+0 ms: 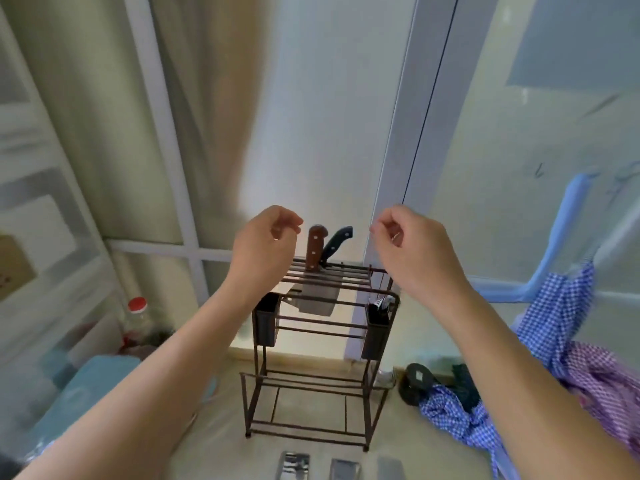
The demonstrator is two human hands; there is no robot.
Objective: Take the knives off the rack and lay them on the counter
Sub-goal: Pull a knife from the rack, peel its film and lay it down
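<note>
Two knives stand in the top slots of the wire rack (311,344): a brown-handled knife (316,249) with its broad blade hanging down between the bars, and just to its right a black-handled knife (336,244) leaning rightward. Both hands are raised above the rack, each empty with fingers loosely curled, gripping nothing. The left hand (265,247) hovers just left of the brown handle, close but not touching. The right hand (407,247) is right of the black handle, a little farther off. The rack stands on the counter (214,431). At the bottom edge, three flat metallic shapes lie on the counter; too cropped to identify.
</note>
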